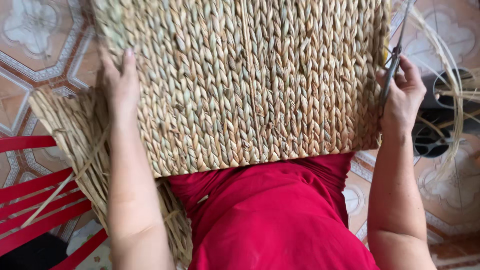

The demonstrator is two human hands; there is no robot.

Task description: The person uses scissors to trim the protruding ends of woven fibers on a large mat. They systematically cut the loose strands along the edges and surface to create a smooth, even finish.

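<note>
Straw-coloured braided fibre makes up the woven panel point(240, 80), which fills the upper centre of the frame and rests on the person's lap, over red clothing point(270, 220). The left hand point(120, 82) lies at the panel's left edge, upper left of the frame, fingers pressed flat against the weave and thumb on its face, gripping that side. The right hand point(402, 97) sits at the panel's right edge, upper right, closed around a pair of metal scissors point(392, 65) held upright, blades pointing up along the edge. A second woven piece point(75, 135) lies under the left forearm at left centre, loose strands trailing from it. Red slats of a chair point(35, 192) occupy the lower left. Patterned floor tiles point(40, 40) show around the work. A dark round object point(440, 125) wrapped with pale cane strips lies at the right edge.
</note>
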